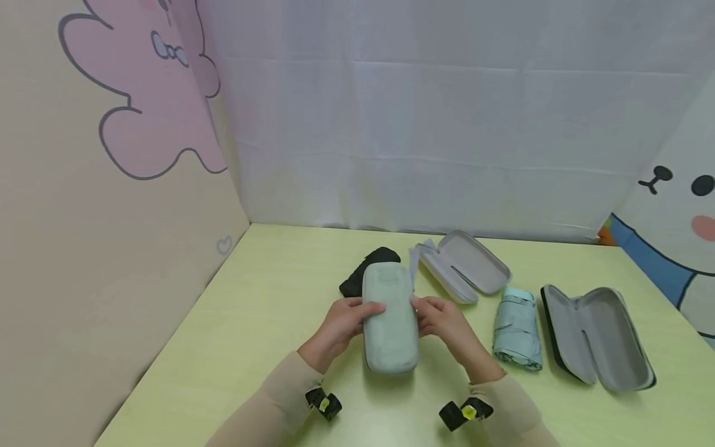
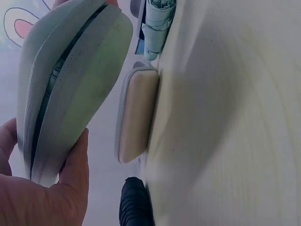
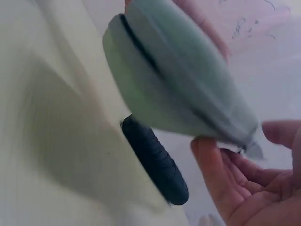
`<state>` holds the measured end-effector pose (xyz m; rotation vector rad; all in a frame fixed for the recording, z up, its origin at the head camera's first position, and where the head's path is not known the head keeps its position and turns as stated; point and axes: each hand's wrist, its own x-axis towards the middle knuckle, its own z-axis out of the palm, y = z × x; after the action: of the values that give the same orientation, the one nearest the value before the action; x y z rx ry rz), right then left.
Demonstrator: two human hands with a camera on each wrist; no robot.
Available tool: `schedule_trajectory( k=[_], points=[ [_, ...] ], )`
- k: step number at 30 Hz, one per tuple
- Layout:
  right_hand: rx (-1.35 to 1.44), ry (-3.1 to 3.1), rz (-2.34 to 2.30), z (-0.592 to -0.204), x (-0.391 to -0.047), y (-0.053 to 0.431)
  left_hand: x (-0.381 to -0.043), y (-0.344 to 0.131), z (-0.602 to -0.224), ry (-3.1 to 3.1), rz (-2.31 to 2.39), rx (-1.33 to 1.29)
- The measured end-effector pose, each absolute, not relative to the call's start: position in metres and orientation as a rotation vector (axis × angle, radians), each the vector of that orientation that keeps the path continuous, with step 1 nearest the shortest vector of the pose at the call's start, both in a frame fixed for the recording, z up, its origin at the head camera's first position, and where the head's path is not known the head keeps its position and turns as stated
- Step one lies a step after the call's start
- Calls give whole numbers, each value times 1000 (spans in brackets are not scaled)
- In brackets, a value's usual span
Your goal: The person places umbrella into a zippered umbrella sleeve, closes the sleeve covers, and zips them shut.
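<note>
Two hands held a pale green case (image 1: 391, 329) aloft over a yellow-green table (image 1: 218, 366), in front of a person whose beige sleeves (image 1: 279, 400) reached in from the near edge. Small black devices with yellow marks (image 1: 324, 403) were worn at both wrists. The left hand (image 1: 339, 326) gripped the case's left side, thumb laid across its upper face and fingers around the edge, as the right hand (image 1: 447, 326) pinched the opposite side between thumb and fingers. A dark slit (image 2: 46, 94) ran along the case's side, with teal material (image 2: 56, 70) showing inside, the left wrist view revealed.

To the right, a case with a dark shell and grey lining (image 1: 611, 338) lay spread open on the table. Just beside it, on its left, lay a teal folded bundle (image 1: 517, 329), banded near its far end. Beyond the hands, a black folded bundle (image 1: 357, 279) lay partly hidden behind the raised case. Farther back and to its right, a smaller grey-lined case (image 1: 475, 264) also sat open, near the table's far edge.

A pale, creased curtain (image 1: 436, 124) hung behind, flanked by a pink cartoon figure (image 1: 162, 124) on the left wall and a white cartoon face (image 1: 678, 198) on the right.
</note>
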<state>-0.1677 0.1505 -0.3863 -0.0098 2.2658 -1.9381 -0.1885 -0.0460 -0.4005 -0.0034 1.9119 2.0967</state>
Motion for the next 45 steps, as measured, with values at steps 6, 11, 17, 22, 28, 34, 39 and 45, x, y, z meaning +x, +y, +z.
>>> schedule_trajectory(
  k=[6, 11, 17, 22, 28, 34, 39, 45],
  points=[
    [21, 1992, -2107, -393, -174, 154, -186, -45, -401, 1853, 2155, -18],
    [-60, 1973, -2202, -395, -175, 149, -184, -42, -401, 1813, 2185, 1],
    [-125, 2092, -2256, -397, -177, 147, -184, -41, -398, 1815, 2221, -13],
    [-227, 2210, -2199, -401, -178, 151, -184, -42, -396, 1818, 2242, -32],
    [-300, 2247, -2203, -405, -179, 154, -183, -44, -394, 1795, 2265, -51],
    [-382, 2403, -2171, -398, -176, 149, -184, -43, -396, 1780, 2275, -67],
    [-480, 2481, -2141, -385, -164, 142, -186, -43, -396, 1792, 2283, -98],
    [-433, 2484, -2145, -382, -161, 139, -187, -42, -397, 1787, 2286, -118]
  ],
)
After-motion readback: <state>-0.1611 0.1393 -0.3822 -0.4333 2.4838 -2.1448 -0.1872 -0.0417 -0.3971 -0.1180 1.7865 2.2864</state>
